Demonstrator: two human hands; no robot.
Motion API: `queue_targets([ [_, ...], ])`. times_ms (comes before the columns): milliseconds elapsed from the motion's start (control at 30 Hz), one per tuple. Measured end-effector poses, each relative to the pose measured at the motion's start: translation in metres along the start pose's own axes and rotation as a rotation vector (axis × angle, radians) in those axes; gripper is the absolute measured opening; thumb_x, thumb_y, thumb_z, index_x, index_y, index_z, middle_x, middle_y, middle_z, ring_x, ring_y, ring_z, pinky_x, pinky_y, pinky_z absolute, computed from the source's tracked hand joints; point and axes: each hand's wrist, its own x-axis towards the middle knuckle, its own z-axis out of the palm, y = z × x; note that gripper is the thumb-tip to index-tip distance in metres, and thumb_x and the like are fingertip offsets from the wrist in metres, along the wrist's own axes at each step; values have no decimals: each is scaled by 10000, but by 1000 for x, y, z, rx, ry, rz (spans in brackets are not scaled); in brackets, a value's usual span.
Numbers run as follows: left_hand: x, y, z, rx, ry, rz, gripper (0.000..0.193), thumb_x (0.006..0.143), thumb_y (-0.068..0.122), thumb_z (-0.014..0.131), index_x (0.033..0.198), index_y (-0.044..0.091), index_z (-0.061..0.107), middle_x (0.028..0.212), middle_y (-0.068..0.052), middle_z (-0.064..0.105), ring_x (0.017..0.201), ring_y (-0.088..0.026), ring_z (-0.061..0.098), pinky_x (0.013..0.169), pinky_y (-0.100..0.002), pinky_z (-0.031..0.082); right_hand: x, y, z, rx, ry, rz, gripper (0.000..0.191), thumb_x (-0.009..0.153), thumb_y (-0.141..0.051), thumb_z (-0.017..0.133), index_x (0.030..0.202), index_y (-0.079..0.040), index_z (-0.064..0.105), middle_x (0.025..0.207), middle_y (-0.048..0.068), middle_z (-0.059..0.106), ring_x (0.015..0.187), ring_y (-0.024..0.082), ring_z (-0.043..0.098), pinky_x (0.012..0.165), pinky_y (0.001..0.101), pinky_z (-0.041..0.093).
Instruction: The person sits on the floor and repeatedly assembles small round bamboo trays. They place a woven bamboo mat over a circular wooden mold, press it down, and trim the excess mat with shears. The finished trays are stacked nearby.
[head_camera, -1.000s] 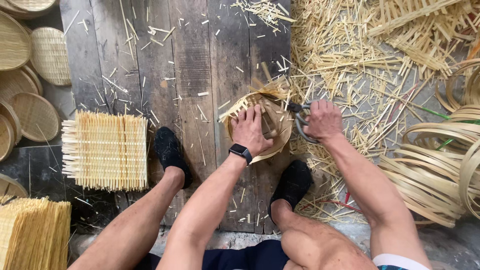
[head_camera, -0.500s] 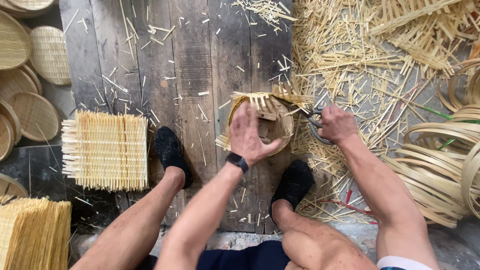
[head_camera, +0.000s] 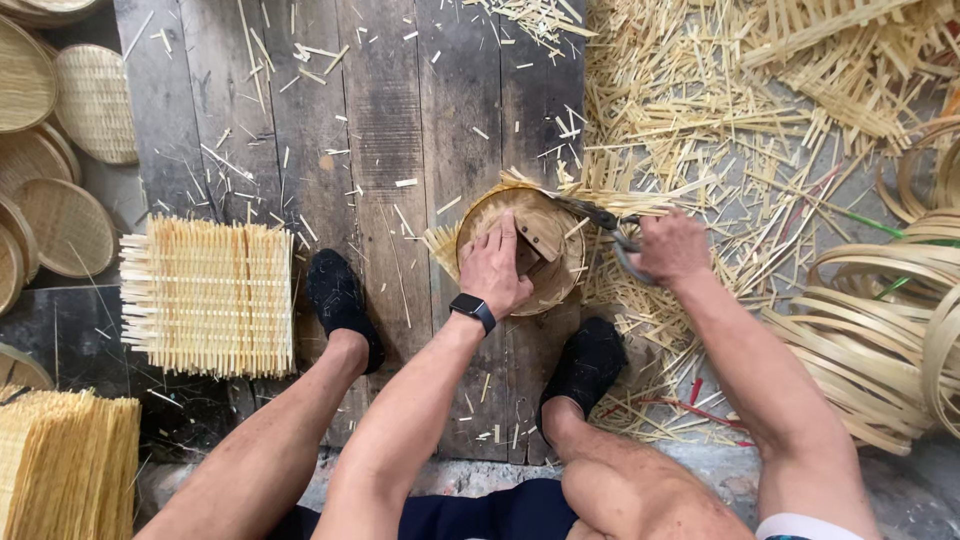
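basket (head_camera: 560, 275): light brown
planks (head_camera: 390, 110): dark grey
shoes (head_camera: 338, 298): black
woven mat (head_camera: 208, 296): pale yellow, criss-cross

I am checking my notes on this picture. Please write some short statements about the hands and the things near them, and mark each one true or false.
1. The left hand presses on a round woven disc. True.
2. The right hand holds a hammer. False: it holds shears, with the blades at the disc's upper edge.
3. A dark watch sits on the left wrist. True.
4. The square woven mats lie to the right of the right hand. False: they lie to the left, beside the left shoe.
5. The disc lies on bare grass. False: it rests on dark wooden planks.
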Motion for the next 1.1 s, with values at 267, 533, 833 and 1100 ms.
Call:
queue_targets([
  [267, 0, -15, 0, 49, -23, 201, 997, 621, 85, 711, 1539, 45, 325, 1378, -173, 586, 1276, -342, 543, 1101, -490, 384, 10, 3, 9, 1, 271, -93, 246, 1005, -284, 560, 1034, -82, 699, 784, 92, 622, 501, 126, 530, 475, 303, 479],
  [533, 13, -14, -5, 283, -36, 391, 1028, 647, 70, 722, 1591, 88, 315, 1480, -156, 519, 1376, -363, 471, 1169, -490, 329, 14, -10, 13, -89, 277, -63, 348, 922, -413, 618, 908, -71, 682, 824, 70, 645, 678, 165, 599, 595, 308, 540],
  [833, -8, 24, 0, -99, 152, -293, 1240, 586, 517, 899, 1492, -49, 270, 1422, -267, 425, 1334, -434, 421, 1153, -517, 331, 6, -7, 16, -153, 438, -53, 555, 822, -615, 580, 866, -64, 634, 758, 71, 598, 629, 173, 553, 538, 302, 510],
  [1100, -4, 8, -13, 16, -20, -124, 1179, 570, 421, 883, 1510, 27, 292, 1367, -207, 495, 1297, -408, 463, 1094, -540, 393, 7, -1, 2, 68, 80, -53, 563, 1055, -572, 547, 927, -30, 630, 767, 84, 588, 621, 170, 565, 532, 331, 515],
])
